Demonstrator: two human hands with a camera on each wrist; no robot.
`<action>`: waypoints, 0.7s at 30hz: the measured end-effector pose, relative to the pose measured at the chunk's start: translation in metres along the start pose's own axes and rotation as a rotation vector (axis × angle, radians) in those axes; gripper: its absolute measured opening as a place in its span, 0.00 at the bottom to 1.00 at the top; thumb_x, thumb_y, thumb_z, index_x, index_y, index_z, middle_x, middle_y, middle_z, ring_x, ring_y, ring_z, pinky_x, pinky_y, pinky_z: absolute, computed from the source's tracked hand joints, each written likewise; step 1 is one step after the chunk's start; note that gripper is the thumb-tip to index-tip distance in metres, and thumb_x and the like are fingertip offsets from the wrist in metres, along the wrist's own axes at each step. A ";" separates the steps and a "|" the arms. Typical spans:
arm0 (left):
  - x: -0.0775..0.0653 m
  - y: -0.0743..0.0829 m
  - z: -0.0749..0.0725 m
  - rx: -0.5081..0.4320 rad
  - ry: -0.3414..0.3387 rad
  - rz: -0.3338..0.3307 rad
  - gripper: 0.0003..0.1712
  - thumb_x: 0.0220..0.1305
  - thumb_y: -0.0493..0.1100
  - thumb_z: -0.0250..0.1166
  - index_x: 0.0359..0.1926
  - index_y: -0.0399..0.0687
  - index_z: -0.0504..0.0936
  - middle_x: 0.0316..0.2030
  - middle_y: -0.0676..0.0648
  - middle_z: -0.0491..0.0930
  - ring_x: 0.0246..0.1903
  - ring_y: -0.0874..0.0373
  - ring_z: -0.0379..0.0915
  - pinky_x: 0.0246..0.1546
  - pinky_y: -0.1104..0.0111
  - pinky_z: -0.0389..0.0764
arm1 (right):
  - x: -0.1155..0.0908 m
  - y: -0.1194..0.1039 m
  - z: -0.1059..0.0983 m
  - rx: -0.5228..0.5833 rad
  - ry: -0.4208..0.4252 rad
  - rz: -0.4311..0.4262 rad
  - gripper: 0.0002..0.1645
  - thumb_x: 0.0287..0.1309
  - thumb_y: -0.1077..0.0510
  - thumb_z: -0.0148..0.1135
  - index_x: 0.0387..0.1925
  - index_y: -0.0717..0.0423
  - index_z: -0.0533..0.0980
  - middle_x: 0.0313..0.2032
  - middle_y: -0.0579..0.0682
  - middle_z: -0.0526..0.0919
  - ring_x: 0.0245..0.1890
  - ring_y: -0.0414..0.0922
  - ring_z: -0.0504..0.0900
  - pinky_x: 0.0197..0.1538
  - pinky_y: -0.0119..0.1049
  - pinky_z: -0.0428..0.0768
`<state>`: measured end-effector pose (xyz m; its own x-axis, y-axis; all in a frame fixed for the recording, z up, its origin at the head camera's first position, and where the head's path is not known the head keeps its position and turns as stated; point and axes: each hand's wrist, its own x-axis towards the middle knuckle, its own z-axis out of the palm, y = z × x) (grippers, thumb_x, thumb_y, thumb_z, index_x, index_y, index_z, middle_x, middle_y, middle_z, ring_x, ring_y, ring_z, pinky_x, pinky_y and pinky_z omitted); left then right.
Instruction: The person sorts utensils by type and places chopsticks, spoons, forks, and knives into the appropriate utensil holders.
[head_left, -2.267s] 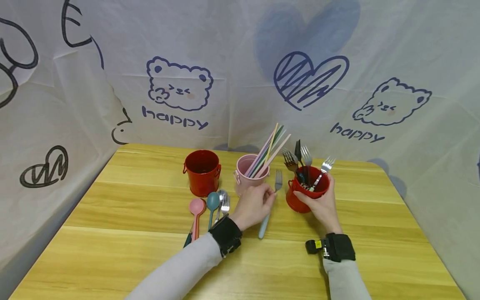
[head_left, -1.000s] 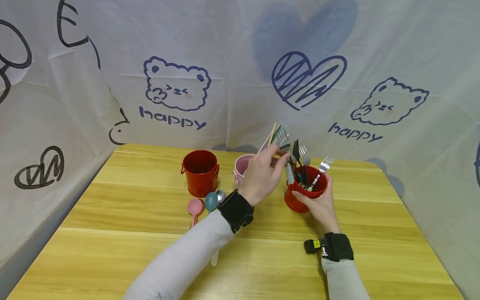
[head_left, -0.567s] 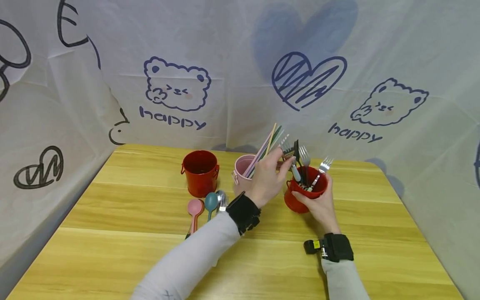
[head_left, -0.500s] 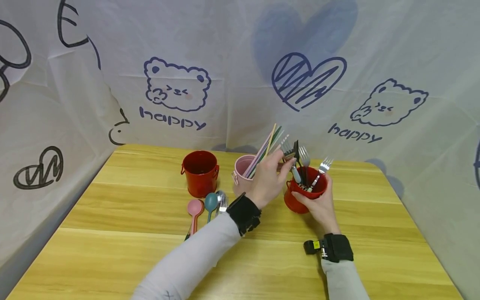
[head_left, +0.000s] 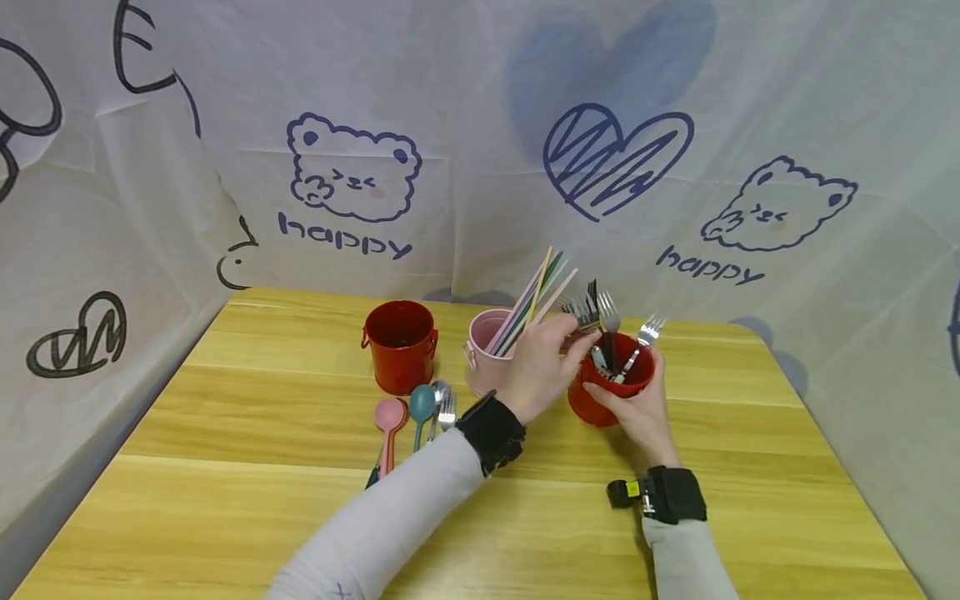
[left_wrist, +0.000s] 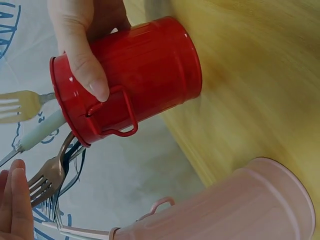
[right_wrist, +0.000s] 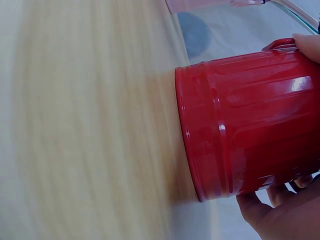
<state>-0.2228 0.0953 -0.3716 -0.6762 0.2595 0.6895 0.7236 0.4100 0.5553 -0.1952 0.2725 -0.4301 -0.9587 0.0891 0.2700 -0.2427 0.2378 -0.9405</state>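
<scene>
Thumb and fingers of my left hand (head_left: 543, 358) pinch a fork just above the right red bucket (head_left: 588, 406). Its pale green handle (left_wrist: 42, 131) points down into the bucket's mouth in the left wrist view; the held part lies partly behind the fingers. My right hand (head_left: 641, 414) grips the bucket, its thumb on the near side by the rim and its fingers round the far side. Several other forks stand in that bucket, tines up, among them a silver fork (head_left: 651, 331) leaning right and a bronze-coloured fork (left_wrist: 50, 175).
Left of my left hand stands a pink bucket (head_left: 483, 377) with several straws (head_left: 522, 308). Farther left is another red bucket (head_left: 403, 360). In front of it lie a pink spoon (head_left: 390, 414), a teal spoon (head_left: 422, 404) and a silver fork (head_left: 447, 410), partly behind my left sleeve.
My left hand has picked the pale-handled fork up from the table, carried it right and lowered it handle-first into the right red bucket. My right hand has stayed on the bucket.
</scene>
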 end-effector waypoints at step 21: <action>-0.038 -0.025 0.001 0.134 -0.406 -0.136 0.08 0.61 0.41 0.65 0.40 0.45 0.83 0.34 0.51 0.84 0.34 0.62 0.80 0.36 0.74 0.78 | 0.001 0.001 0.000 0.005 0.020 0.012 0.55 0.43 0.68 0.71 0.67 0.61 0.48 0.63 0.60 0.63 0.62 0.55 0.62 0.66 0.56 0.58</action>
<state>-0.2154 0.0758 -0.4123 -0.7830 0.5065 0.3611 0.6180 0.5668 0.5449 -0.1966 0.2725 -0.4309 -0.9584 0.1109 0.2630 -0.2323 0.2319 -0.9446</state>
